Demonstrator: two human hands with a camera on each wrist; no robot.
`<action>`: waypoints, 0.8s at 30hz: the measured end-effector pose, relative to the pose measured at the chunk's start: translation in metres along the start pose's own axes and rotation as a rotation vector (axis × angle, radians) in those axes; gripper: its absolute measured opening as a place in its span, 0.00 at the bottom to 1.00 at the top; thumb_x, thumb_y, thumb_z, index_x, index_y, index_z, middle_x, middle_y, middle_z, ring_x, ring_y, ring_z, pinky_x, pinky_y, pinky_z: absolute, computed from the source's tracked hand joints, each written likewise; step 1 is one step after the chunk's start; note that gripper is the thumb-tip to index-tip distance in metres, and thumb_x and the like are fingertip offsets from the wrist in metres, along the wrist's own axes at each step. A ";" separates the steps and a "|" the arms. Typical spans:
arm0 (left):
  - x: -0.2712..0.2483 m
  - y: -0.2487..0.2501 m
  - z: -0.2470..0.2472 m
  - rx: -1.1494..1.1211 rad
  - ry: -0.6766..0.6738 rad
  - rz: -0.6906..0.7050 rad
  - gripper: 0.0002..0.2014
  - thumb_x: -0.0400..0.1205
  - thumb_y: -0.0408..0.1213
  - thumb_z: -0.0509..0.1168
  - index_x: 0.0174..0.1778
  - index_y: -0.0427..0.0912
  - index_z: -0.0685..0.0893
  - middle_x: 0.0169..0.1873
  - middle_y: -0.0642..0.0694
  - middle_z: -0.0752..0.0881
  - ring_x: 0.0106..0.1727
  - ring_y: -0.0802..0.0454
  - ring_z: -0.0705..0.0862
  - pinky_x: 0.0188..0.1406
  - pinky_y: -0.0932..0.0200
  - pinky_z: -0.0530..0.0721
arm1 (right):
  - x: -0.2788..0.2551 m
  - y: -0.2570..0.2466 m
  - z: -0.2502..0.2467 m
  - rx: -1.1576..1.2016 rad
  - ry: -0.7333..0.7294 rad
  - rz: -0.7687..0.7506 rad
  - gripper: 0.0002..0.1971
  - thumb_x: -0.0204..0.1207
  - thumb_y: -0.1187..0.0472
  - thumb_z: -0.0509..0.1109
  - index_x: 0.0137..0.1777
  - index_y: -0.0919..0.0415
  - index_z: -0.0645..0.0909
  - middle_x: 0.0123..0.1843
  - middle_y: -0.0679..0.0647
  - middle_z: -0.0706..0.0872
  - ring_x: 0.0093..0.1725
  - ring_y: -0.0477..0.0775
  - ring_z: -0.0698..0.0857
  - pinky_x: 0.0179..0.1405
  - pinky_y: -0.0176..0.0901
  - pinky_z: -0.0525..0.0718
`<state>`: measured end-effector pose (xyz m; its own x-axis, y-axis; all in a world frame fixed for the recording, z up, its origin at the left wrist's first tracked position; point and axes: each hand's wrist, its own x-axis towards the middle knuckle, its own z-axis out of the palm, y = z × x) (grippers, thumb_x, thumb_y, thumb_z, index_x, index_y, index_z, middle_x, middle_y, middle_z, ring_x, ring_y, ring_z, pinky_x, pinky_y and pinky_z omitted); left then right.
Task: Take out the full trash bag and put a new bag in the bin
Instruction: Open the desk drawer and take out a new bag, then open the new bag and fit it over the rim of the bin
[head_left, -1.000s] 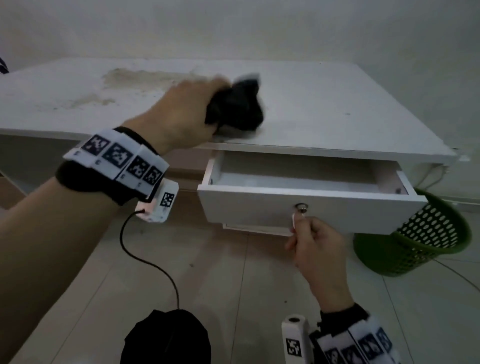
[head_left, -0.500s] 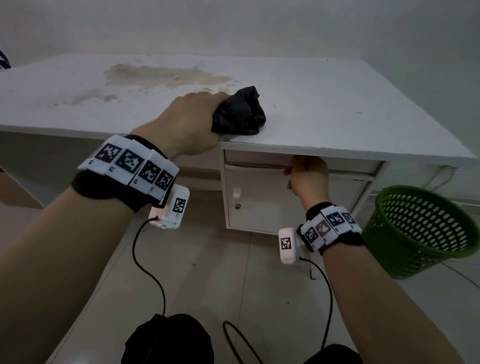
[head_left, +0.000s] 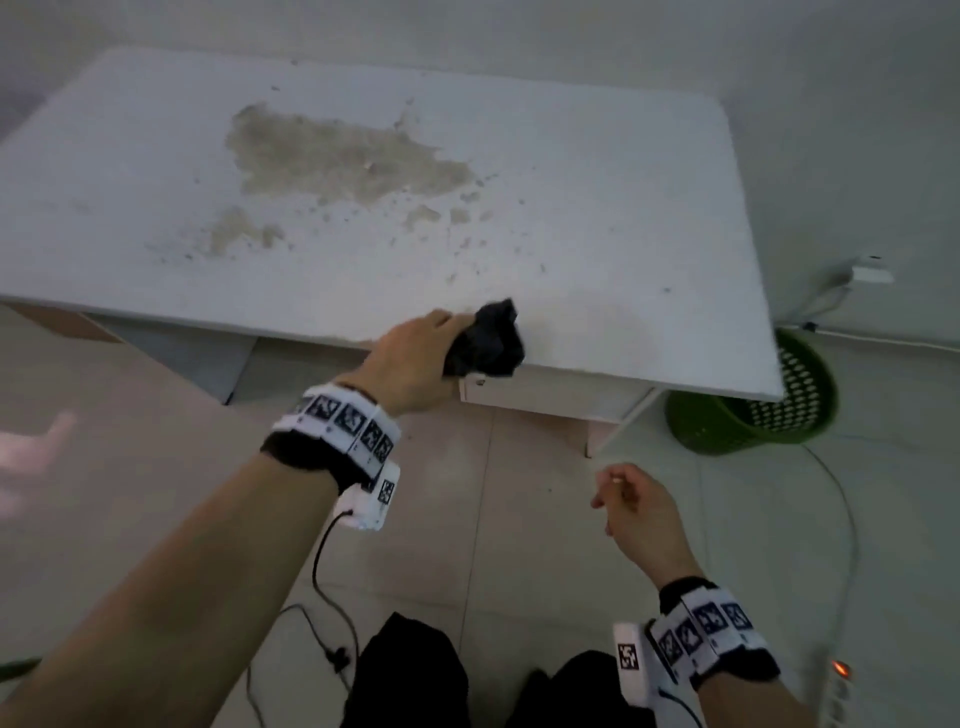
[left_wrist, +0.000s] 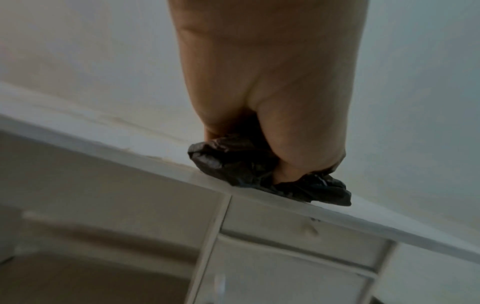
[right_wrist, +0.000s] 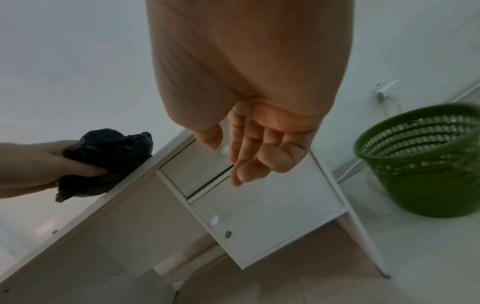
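Note:
My left hand (head_left: 415, 358) grips a crumpled black trash bag (head_left: 488, 338) at the front edge of the white desk (head_left: 597, 218). The left wrist view shows the bag (left_wrist: 259, 170) bunched under curled fingers, resting on the desk edge. In the right wrist view the same bag (right_wrist: 109, 160) sits at the left. My right hand (head_left: 631, 506) hangs in front of the desk, below the drawer (head_left: 545, 387), holding nothing, its fingers (right_wrist: 249, 156) loosely relaxed. A green perforated bin (head_left: 753, 410) stands on the floor right of the desk, with no bag in it (right_wrist: 426, 158).
The drawer (right_wrist: 194, 166) and the cabinet door (right_wrist: 262, 216) under it are closed. A wall socket with a cable (head_left: 862, 275) sits behind the bin. Cables (head_left: 322, 582) trail over the tiled floor. A power strip (head_left: 839, 680) lies at the lower right.
The drawer went from open to closed. My right hand left the drawer front and dropped back toward me. The view rose above the desk. My left hand kept the bag on the desk edge.

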<state>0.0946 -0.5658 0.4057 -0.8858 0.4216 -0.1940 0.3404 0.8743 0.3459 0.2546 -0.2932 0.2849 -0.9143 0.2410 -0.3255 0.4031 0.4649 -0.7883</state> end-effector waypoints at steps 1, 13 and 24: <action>-0.016 0.005 0.001 -0.039 -0.035 0.001 0.29 0.75 0.39 0.68 0.75 0.51 0.74 0.63 0.42 0.83 0.59 0.35 0.85 0.55 0.44 0.85 | -0.024 -0.004 -0.014 0.001 -0.017 0.041 0.10 0.84 0.57 0.65 0.40 0.50 0.81 0.35 0.49 0.89 0.27 0.45 0.83 0.35 0.48 0.86; -0.077 0.239 0.102 -0.275 -0.630 0.185 0.12 0.79 0.47 0.66 0.57 0.51 0.79 0.47 0.47 0.88 0.46 0.45 0.85 0.48 0.47 0.87 | -0.219 0.123 -0.156 -0.175 -0.192 0.623 0.14 0.81 0.49 0.67 0.44 0.59 0.84 0.38 0.53 0.91 0.37 0.54 0.88 0.45 0.48 0.88; -0.047 0.301 0.205 -0.138 -0.789 -0.154 0.21 0.82 0.52 0.62 0.69 0.50 0.80 0.61 0.48 0.87 0.57 0.50 0.86 0.53 0.61 0.82 | -0.095 0.139 -0.333 -0.295 -0.165 0.243 0.10 0.79 0.48 0.67 0.38 0.49 0.80 0.39 0.51 0.90 0.42 0.52 0.88 0.47 0.45 0.84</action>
<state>0.3029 -0.2732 0.3303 -0.4191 0.3892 -0.8203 0.1451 0.9206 0.3626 0.4103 0.0321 0.3798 -0.7753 0.2453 -0.5820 0.5801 0.6410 -0.5026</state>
